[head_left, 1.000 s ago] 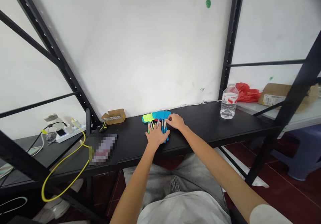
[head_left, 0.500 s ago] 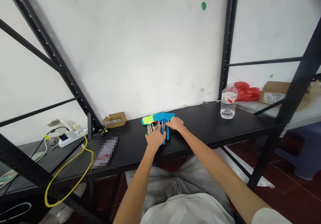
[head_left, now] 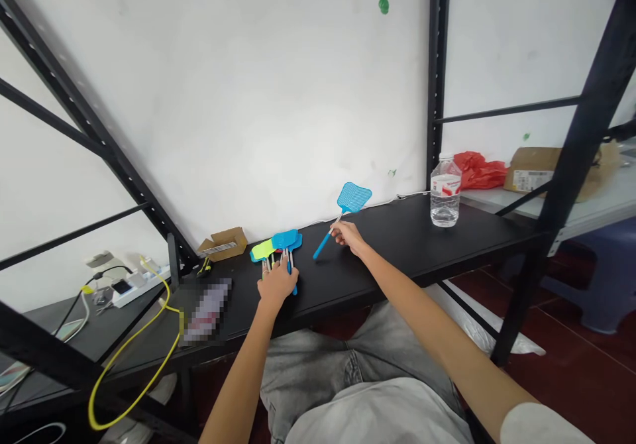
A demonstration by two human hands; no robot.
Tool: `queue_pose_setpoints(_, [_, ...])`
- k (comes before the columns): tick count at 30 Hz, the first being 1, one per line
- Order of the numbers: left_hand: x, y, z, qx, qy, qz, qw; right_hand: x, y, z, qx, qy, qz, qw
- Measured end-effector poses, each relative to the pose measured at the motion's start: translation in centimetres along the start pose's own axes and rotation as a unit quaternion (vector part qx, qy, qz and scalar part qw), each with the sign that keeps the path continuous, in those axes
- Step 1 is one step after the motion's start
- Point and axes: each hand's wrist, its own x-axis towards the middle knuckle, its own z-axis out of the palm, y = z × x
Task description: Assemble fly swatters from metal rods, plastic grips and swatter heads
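Observation:
A blue fly swatter point(head_left: 354, 197) is raised off the black table, its mesh head up and its handle slanting down to the left. My right hand point(head_left: 348, 236) pinches it by the thin pale shaft. To the left, several fly swatters lie overlapped in a pile, among them a yellow-green fly swatter point(head_left: 262, 250) and another blue fly swatter point(head_left: 285, 239); a bit of red shows between them. Across their shafts and handles rests my left hand point(head_left: 276, 285), fingers spread and covering part of them.
On the black table point(head_left: 392, 245) stand a water bottle point(head_left: 445, 195) at the right and an open cardboard box point(head_left: 223, 244) at the back left. A blurred flat item point(head_left: 207, 311) lies nearer, beside a looping yellow cable point(head_left: 134, 328). Black rack posts point(head_left: 436, 73) rise on both sides.
My right hand has drawn one blue fly swatter out of the pile and lifted it to the right. My left hand stays on the others. The view has shifted slightly.

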Motion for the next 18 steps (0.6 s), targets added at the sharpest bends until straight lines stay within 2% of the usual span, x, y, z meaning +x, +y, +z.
queue_pose_setpoints(3, [0.0, 0.0, -0.4, 0.033, 0.042, 0.012, 0.998, 0.1, 0.2, 0.2, 0.065, -0.037, 0.007, 0.997])
queue_pose_setpoints(6, [0.2, 2.6, -0.8, -0.011, 0.092, 0.096, 0.991, 0.1, 0.4, 0.3, 0.071, -0.081, 0.004, 0.994])
queue_pose_setpoints(8, [0.5, 5.2, -0.6, -0.104, 0.068, 0.158, 0.980, 0.0, 0.6, 0.4, 0.070, -0.113, -0.006, 0.991])
queue_pose_setpoints(10, [0.9, 7.8, -0.1, -0.185, 0.033, 0.159, 0.969, -0.1, 0.7, 0.4, 0.071, -0.133, -0.015, 0.989])
queue_pose_setpoints(14, [1.4, 10.5, 1.6, -0.299, -0.008, 0.125, 0.946, -0.1, 0.5, 0.3, 0.094, -0.114, -0.012, 0.989])
queue_pose_setpoints(18, [1.2, 10.4, 2.7, -0.357, 0.010, 0.136, 0.924, 0.2, 0.2, 0.0, 0.161, -0.054, 0.012, 0.985])
